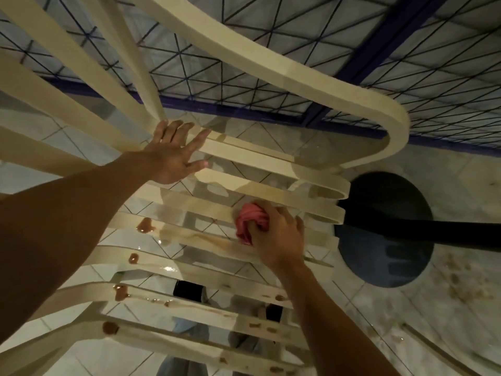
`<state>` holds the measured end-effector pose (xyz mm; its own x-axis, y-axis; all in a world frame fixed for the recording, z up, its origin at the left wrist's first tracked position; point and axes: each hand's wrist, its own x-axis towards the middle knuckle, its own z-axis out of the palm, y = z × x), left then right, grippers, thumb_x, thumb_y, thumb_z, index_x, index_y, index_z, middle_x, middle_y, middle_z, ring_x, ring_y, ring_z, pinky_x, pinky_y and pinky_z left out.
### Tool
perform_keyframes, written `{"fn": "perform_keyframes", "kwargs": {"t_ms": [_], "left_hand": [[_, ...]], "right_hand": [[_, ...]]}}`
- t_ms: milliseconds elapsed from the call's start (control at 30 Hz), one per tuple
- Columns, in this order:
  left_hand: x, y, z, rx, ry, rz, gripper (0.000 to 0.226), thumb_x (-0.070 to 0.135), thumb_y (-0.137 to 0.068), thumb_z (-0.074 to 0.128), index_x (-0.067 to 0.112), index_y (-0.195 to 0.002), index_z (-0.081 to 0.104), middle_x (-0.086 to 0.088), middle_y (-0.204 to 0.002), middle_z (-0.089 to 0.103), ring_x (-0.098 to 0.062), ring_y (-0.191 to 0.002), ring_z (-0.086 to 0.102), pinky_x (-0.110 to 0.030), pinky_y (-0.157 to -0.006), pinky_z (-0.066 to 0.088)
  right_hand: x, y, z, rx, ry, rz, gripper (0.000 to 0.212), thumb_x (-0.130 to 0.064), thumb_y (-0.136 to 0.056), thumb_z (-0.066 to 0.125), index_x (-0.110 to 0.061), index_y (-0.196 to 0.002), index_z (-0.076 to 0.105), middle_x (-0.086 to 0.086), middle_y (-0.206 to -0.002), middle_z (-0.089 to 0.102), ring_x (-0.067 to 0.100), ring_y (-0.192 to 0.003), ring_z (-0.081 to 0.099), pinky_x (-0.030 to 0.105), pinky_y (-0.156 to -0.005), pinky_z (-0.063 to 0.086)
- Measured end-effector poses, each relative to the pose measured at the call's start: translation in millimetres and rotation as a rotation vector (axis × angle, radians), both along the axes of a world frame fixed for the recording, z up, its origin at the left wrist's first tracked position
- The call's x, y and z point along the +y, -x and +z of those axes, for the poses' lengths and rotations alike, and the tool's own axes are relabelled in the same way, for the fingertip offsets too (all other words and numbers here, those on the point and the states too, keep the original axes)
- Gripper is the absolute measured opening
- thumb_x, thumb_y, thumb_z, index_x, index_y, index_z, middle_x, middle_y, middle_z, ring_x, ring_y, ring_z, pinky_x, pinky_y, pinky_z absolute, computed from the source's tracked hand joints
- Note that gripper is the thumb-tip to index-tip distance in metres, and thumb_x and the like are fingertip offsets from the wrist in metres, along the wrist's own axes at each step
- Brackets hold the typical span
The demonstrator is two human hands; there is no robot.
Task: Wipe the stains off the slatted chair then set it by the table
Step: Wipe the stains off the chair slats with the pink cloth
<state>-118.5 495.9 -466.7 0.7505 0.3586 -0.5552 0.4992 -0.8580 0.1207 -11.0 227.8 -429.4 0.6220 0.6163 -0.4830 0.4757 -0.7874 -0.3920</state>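
My left hand (173, 156) rests flat on the slatted chair (271, 191); my right hand (276, 234) grips a pink cloth (249, 223) against a stained slat.

Pale tiled floor (466, 191) meets a blue-framed wire grille (311, 50), dimly lit.

slatted chair (271, 196): cream. stains (146, 226): brown blobs left, paler streaks near. cloth (250, 222): pink-red. floor tiles (466, 202): pale grey-white, thin dark diagonal grid; blue bands (244, 111) far. round object (385, 267) right: navy-black.
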Motion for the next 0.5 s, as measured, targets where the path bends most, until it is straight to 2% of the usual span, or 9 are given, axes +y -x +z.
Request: {"fn": "perform_keyframes", "kwargs": {"t_ms": [167, 300, 400, 500], "left_hand": [[-4, 0, 2, -0.003, 0.006, 0.021, 0.08, 0.07, -0.085, 0.007, 0.037, -0.151, -0.026, -0.01, -0.165, -0.014, -0.026, -0.15, -0.018, -0.044, -0.117, -0.018], [-28, -2, 3, -0.079, 0.003, 0.127, 0.08, 0.069, -0.088, 0.007, 0.032, -0.154, -0.02, -0.009, -0.164, -0.02, -0.029, -0.149, -0.022, -0.045, -0.119, -0.015], [-71, -8, 9, -0.182, 0.041, 0.177, 0.078, 0.068, -0.091, 0.009, 0.031, -0.154, -0.02, -0.005, -0.162, -0.027, -0.029, -0.148, -0.025, -0.047, -0.119, -0.016], [-115, -22, 15, -0.274, 0.072, 0.151, 0.077, 0.071, -0.094, 0.009, 0.033, -0.153, -0.023, -0.001, -0.162, -0.028, -0.025, -0.149, -0.025, -0.048, -0.12, -0.014]], "right_hand": [[-57, -41, 5, -0.026, 0.044, -0.053, 0.036, -0.041, -0.094, 0.053, -0.04, -0.13, 0.051, -0.005, -0.125, 0.06, 0.018, -0.12, 0.054, 0.052, -0.118, 0.02], [-81, -58, 7, -0.04, 0.014, -0.046, 0.035, -0.041, -0.092, 0.055, -0.036, -0.127, 0.054, -0.004, -0.122, 0.061, 0.019, -0.116, 0.057, 0.052, -0.115, 0.028], [-90, -60, 12, 0.056, -0.135, -0.125, 0.038, -0.03, -0.087, 0.066, -0.034, -0.125, 0.059, -0.008, -0.119, 0.057, 0.017, -0.112, 0.055, 0.046, -0.105, 0.044], [-101, -63, 22, 0.161, -0.304, -0.243, 0.044, -0.02, -0.083, 0.072, -0.042, -0.12, 0.06, -0.01, -0.123, 0.055, 0.012, -0.112, 0.056, 0.032, -0.095, 0.053]]}}
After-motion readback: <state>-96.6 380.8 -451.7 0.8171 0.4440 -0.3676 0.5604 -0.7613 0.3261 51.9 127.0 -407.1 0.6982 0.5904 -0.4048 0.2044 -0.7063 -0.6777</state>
